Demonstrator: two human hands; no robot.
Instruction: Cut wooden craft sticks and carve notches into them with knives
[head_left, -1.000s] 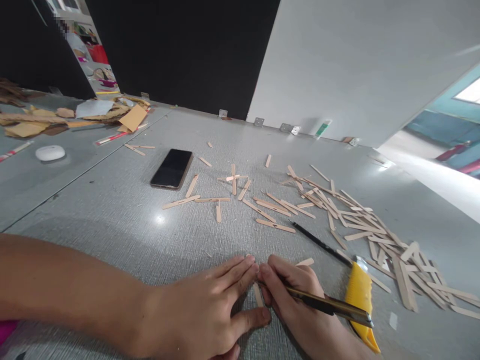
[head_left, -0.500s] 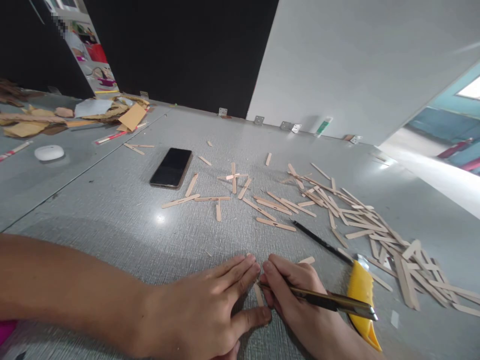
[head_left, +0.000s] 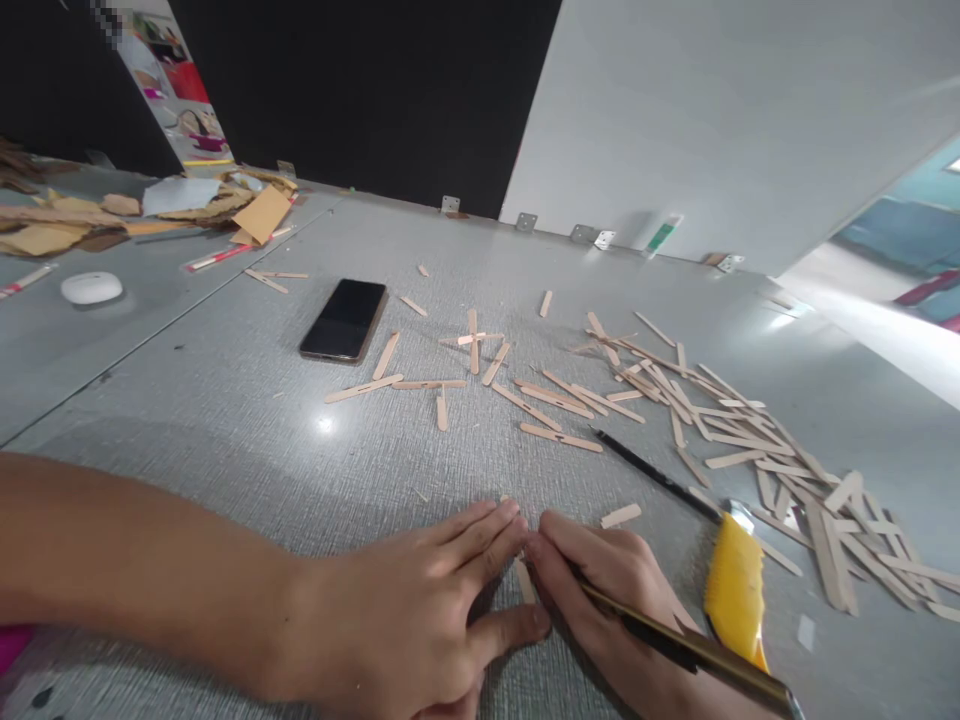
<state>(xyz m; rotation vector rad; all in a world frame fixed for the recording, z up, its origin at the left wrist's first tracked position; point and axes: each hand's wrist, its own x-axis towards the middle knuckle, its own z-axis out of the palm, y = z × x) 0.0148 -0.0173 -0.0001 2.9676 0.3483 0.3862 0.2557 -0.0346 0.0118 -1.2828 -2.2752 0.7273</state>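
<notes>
My left hand [head_left: 420, 610] lies flat on the grey table [head_left: 225, 420], fingers stretched out and pressing down a short wooden stick [head_left: 523, 580] between fingertips and thumb. My right hand [head_left: 607, 600] is closed around a slim dark-and-gold craft knife [head_left: 675, 645], its tip down at the stick beside my left fingertips. A yellow utility knife [head_left: 735, 590] lies just right of my right hand. A black pencil [head_left: 656, 477] lies beyond it.
Several wooden sticks [head_left: 712, 420] are scattered across the middle and right of the table. A black phone [head_left: 344, 319] lies face up at centre left. A white oval object [head_left: 91, 288] and cardboard scraps [head_left: 150, 210] sit far left. Black and white panels stand behind.
The view has shifted slightly downward and left. My right hand's knife handle has dropped lower toward the frame's bottom right. Both hands stay at the stick.
</notes>
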